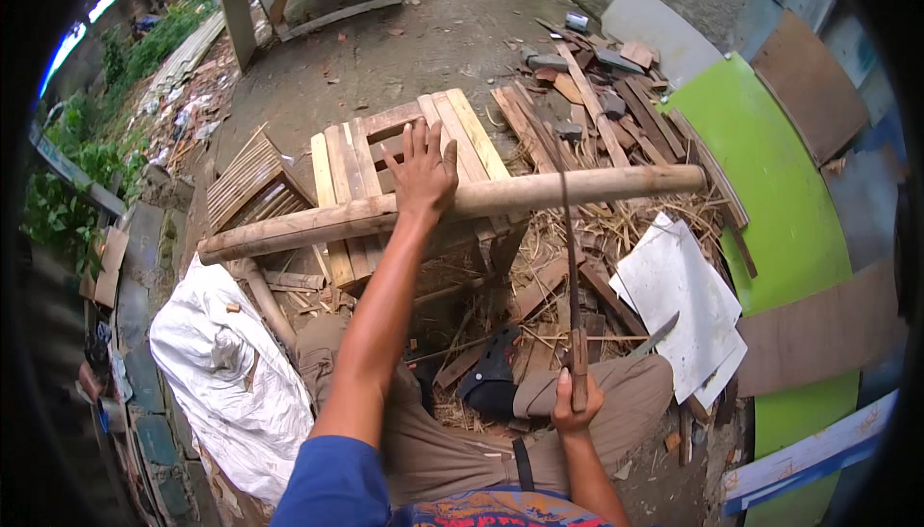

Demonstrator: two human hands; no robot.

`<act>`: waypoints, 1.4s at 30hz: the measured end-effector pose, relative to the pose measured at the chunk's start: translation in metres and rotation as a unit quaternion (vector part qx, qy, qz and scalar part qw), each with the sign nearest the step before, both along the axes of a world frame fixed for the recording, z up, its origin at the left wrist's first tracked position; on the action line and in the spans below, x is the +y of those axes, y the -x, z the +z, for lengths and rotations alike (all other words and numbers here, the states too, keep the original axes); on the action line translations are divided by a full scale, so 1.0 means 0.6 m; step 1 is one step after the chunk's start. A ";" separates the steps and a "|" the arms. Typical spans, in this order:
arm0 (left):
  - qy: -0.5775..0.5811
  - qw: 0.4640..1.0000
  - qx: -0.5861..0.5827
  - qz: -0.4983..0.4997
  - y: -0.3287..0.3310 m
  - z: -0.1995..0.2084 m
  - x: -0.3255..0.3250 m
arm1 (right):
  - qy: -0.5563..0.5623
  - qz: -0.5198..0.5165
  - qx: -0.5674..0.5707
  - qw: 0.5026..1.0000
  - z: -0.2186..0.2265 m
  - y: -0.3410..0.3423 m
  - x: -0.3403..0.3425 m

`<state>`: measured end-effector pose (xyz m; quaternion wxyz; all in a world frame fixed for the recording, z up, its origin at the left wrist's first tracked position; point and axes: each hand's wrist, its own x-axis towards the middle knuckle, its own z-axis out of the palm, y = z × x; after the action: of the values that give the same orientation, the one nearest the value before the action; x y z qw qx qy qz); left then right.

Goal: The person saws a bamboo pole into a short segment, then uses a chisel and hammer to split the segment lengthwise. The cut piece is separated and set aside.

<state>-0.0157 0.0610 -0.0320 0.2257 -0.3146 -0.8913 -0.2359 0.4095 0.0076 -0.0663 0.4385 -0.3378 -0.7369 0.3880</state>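
A long, pale brown wooden pole (616, 183) lies crosswise over a low slatted wooden stool (337, 166). My left hand (423, 176) presses flat on the pole near its middle, fingers spread. Low on the right, my right hand (576, 407) grips the brown wooden handle of a saw (575, 286). Its long, thin, dark blade points away from me and crosses the pole right of the stool. I see the blade nearly edge-on, so its teeth do not show, nor whether it has cut into the wood.
A slatted wooden crate (258, 185) stands left of the stool, above a white sack (226, 334). Scrap wood (616, 94) and shavings lie right, near white sheets (679, 286), a knife-like blade (657, 334) and a green panel (770, 161). A wooden bench (318, 17) stands far off.
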 end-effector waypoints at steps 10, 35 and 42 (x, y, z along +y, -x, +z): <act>-0.134 0.976 -0.047 -0.165 0.045 0.044 -0.024 | 0.037 0.092 -0.026 0.995 0.031 0.075 0.024; 0.124 0.978 -0.169 -0.022 -0.019 0.054 -0.097 | 0.085 0.142 0.035 0.986 0.093 0.213 0.030; 0.145 0.976 -0.161 0.002 -0.012 0.048 -0.069 | 0.082 0.148 0.033 0.985 0.105 0.234 0.035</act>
<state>-0.0087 0.0196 -0.0030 0.0317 -0.3007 -0.9412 -0.1511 0.2689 0.0285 -0.0036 0.3710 -0.2467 -0.7294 0.5191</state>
